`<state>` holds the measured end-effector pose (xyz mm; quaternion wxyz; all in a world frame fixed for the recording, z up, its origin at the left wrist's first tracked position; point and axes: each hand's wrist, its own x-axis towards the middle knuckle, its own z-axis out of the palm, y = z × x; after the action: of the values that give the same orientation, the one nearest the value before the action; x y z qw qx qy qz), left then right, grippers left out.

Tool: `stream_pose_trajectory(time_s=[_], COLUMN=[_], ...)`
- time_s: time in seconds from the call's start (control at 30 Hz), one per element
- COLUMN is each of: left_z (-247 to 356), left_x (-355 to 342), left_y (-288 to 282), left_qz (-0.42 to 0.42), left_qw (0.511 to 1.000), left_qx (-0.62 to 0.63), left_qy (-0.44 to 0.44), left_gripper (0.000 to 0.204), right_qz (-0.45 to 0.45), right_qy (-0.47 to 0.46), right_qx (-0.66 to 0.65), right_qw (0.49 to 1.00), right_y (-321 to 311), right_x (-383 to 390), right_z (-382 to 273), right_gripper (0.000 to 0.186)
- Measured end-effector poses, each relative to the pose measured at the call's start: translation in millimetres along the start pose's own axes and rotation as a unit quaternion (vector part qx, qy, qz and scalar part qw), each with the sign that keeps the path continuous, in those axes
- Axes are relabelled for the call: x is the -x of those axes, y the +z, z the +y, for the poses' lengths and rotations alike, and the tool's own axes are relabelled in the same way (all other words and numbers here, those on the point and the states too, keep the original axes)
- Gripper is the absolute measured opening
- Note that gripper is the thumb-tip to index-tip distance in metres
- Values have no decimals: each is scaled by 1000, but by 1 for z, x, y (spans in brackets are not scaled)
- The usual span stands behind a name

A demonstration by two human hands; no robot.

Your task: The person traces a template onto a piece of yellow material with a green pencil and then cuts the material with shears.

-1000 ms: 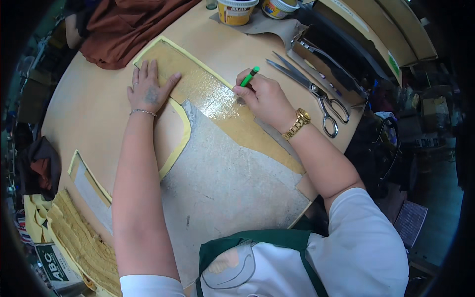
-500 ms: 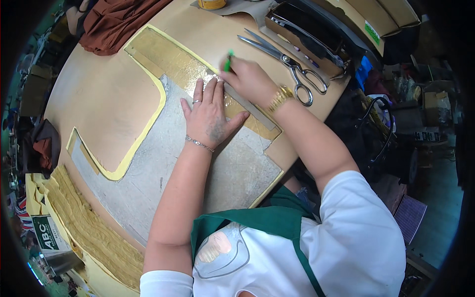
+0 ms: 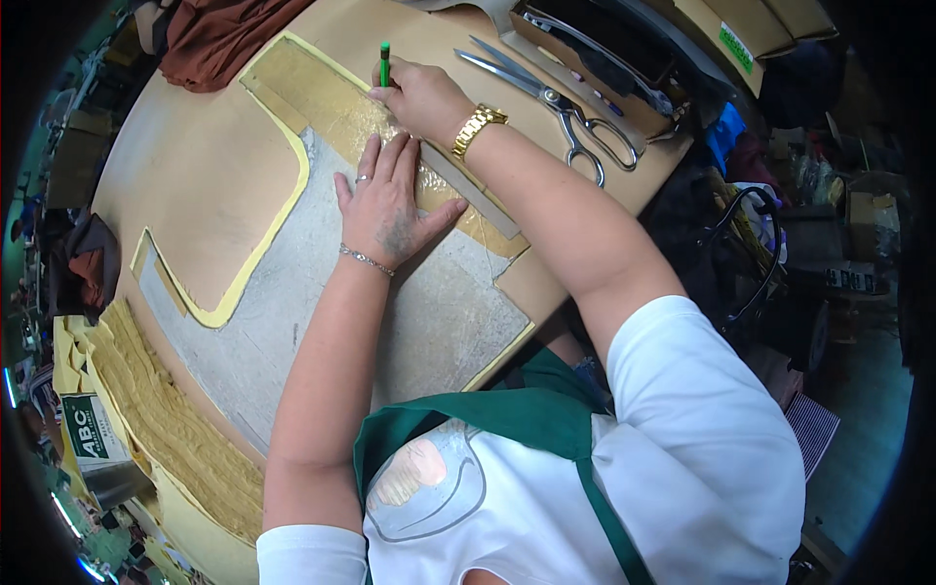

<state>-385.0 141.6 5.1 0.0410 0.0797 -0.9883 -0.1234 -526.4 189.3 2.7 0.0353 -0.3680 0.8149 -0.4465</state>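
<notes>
My left hand lies spread on a flat cut pattern, whose grey board has a shiny amber band along its upper arm. The pattern sits on a yellow sheet that shows around its edges. Above my left hand, my right hand grips a green pencil upright at the band's upper right edge; its point is hidden by the fingers. A narrow grey strip lies along that edge below the right hand. Large metal scissors rest open-bladed to the right of my hands.
Rust-brown fabric is heaped at the table's upper left. An open tool box and cardboard cartons stand at the upper right. Crumpled yellow sheets line the lower left edge. A black bag is off the table's right side.
My left hand has moved from the band's far end down beside my right hand. My right hand, holding the pencil, has shifted up along the edge toward that far end. The whole view has shifted.
</notes>
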Motion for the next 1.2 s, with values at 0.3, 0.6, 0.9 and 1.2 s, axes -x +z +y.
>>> stream_pose_trajectory(time_s=[0.3,0.6,0.9,1.2], left_z=[-8,1,-6,-92], left_x=[6,1,12,156], left_y=[5,1,1,-40], left_qz=[14,1,16,251], left_qw=[1000,1000,999,946], left_qx=[-14,2,-15,-30], left_qy=[-21,-21,-38,-203], left_gripper=[83,84,82,44], right_qz=[-127,-7,-185,-46], right_qy=[-14,-14,113,-14], right_qx=[29,13,31,58], right_qw=[991,1000,976,997], right_y=[-82,-39,-149,-95], right_x=[140,75,219,171], right_z=[-17,-7,-39,-26], right_gripper=[17,18,14,11])
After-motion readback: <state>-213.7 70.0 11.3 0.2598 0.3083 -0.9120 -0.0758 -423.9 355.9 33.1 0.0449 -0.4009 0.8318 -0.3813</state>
